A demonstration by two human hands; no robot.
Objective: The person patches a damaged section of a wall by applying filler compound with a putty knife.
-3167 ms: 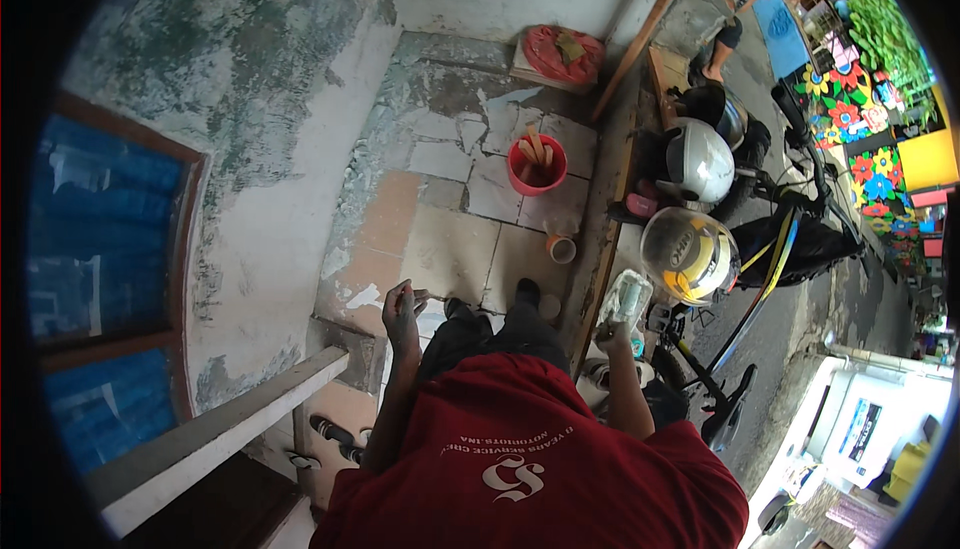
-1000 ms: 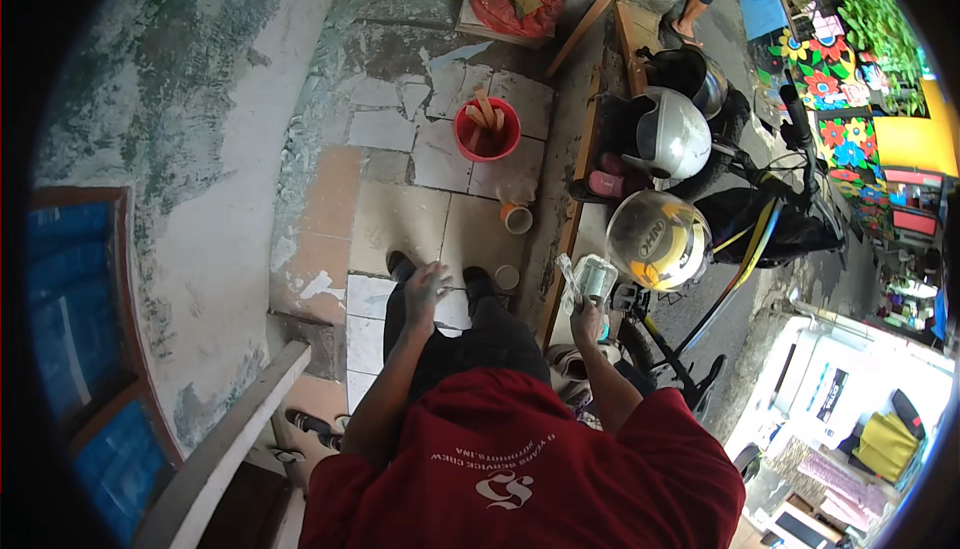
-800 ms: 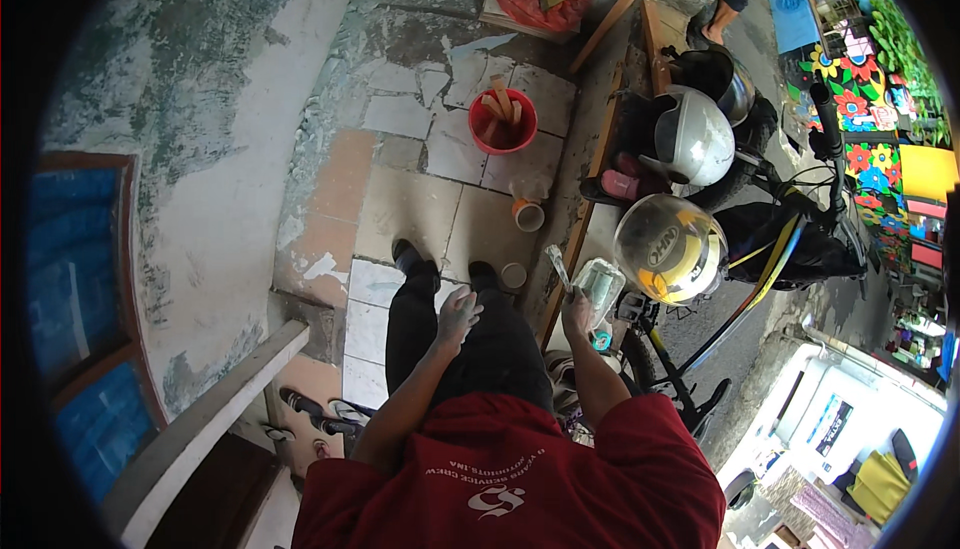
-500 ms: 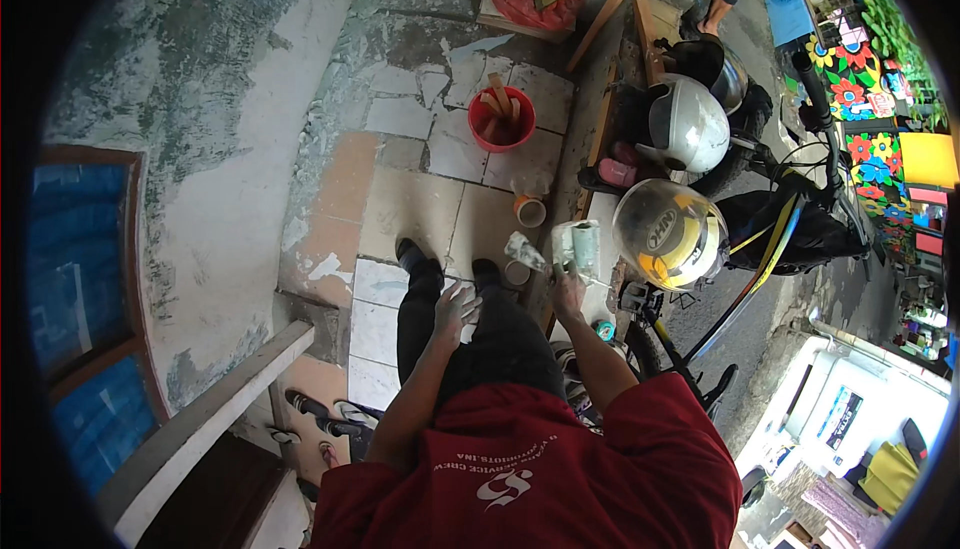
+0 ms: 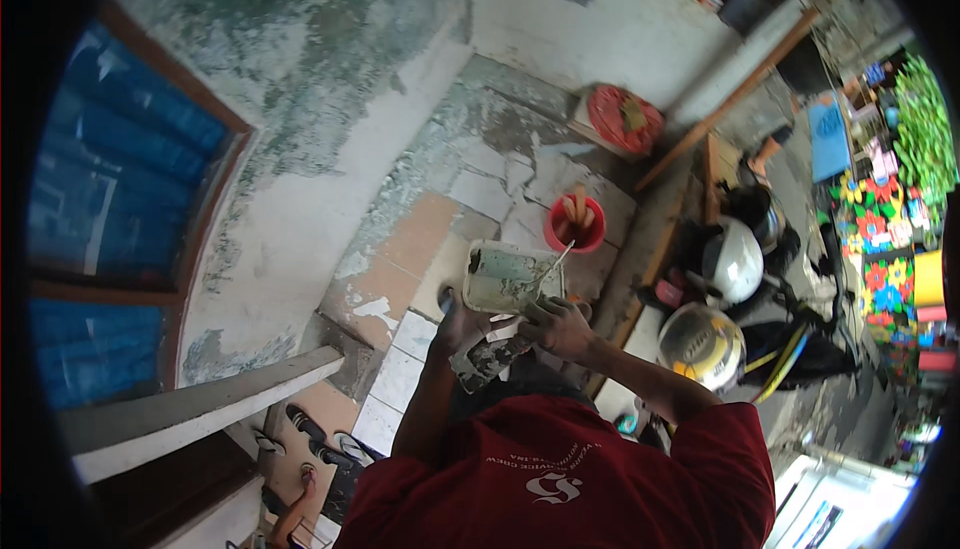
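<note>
Both bare hands meet at the middle of the view, just in front of the red shirt [image 5: 590, 449], with a shallow, pale green-and-white tray [image 5: 495, 305] lying right beyond them. The right hand [image 5: 558, 331] comes in from the right with its fingers bent and close together, pointing left; its knuckles overlap the tray's near right corner, and whether they grip the tray or only pass in front of it I cannot tell. A thin pale stick [image 5: 558, 262] slants from beside those fingers up across the tray's right side, its upper end close to the red bucket [image 5: 597, 236]. The left hand [image 5: 460, 329] stands near the tray's lower left corner, turned toward the other hand; its fingers are dark and blurred, so how tightly they close cannot be made out. Between and below the two hands shows a flat, crusted grey piece [image 5: 487, 361], tilted, its upper edge right at the fingers of both; which hand bears it is unclear. The bucket, with wooden pieces [image 5: 580, 207] standing in it, sits on the worn tile floor beyond the tray's right end. Farther right, a white helmet [image 5: 733, 261] and a yellow one [image 5: 702, 347] stand well apart from the hands.
</note>
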